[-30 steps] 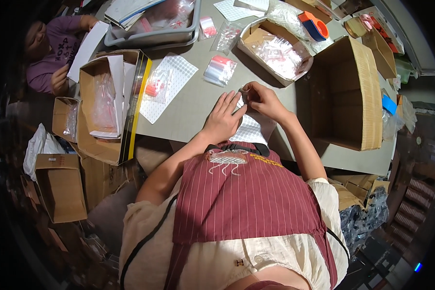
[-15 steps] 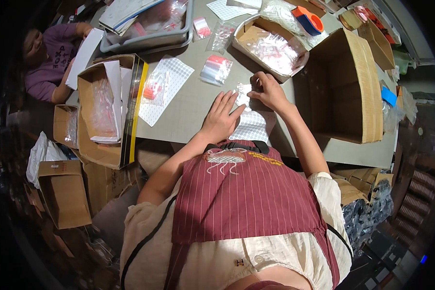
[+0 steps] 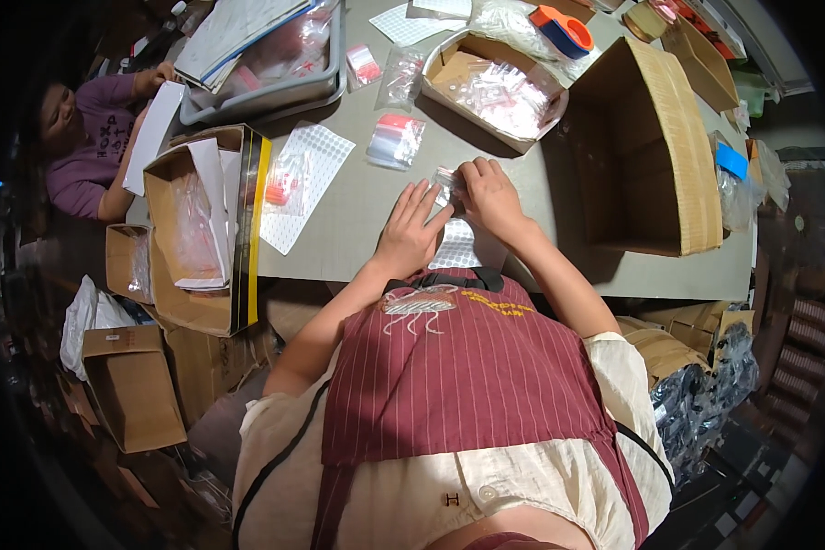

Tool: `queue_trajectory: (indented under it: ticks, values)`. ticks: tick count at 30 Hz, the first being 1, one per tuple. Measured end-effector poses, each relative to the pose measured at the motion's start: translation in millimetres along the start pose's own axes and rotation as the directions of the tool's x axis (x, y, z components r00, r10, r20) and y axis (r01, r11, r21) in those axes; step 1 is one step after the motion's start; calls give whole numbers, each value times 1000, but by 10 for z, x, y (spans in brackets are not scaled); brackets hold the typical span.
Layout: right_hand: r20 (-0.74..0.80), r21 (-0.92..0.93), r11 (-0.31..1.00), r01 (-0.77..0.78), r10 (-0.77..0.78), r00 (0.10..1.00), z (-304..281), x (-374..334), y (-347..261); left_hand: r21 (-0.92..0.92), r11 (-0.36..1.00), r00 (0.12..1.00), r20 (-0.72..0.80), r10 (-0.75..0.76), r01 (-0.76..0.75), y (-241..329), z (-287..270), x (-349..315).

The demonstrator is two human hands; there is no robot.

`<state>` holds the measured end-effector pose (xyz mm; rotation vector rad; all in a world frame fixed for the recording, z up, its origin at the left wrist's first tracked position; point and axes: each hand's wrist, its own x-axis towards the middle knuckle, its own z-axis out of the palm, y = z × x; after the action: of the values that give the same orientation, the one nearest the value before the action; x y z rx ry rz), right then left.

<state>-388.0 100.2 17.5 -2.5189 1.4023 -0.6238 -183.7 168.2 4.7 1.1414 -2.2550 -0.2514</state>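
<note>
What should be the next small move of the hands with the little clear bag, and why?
Probably peel one dot from the white sticker sheet and press it on the small clear bag. The right hand pinches the bag at the table edge, and the left hand lies flat beside the sheet, so a sticker is close.

**Small clear bag and dotted sheet at the tabletop's near edge**

Small clear plastic bag [image 3: 446,180]: transparent, crinkled, glinting, contents too small to tell. Pinched by the right hand [image 3: 489,194] at its right side, with the fingertips of the left hand [image 3: 411,234] just at its lower left. Held just above the grey tabletop [image 3: 357,211].

White sheet of small round dots [image 3: 456,247]: flat on the tabletop, directly below the bag, between both hands, partly covered by them, its lower end at the tabletop's near edge.
</note>
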Motion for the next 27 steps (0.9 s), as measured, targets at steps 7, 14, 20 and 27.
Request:
queue_trajectory:
  ticks: [7,14,20,27]
  values:
    - [87,39,998,-43,40,995,-117,-36,-117,-75,997,999,2,34,-34,-16,-10,17]
    - [-73,261,691,-674,711,699,-794,-255,517,-133,985,991,-69,-115,106,-81,-95,-78]
    - [-348,-109,516,-850,781,519,-916,-462,1423,-230,956,981,-21,-192,182,-83,-84,24]
    - [-277,-424,649,-632,572,772,-752,-424,1193,-269,916,945,-56,-323,298,-62,-75,-62]
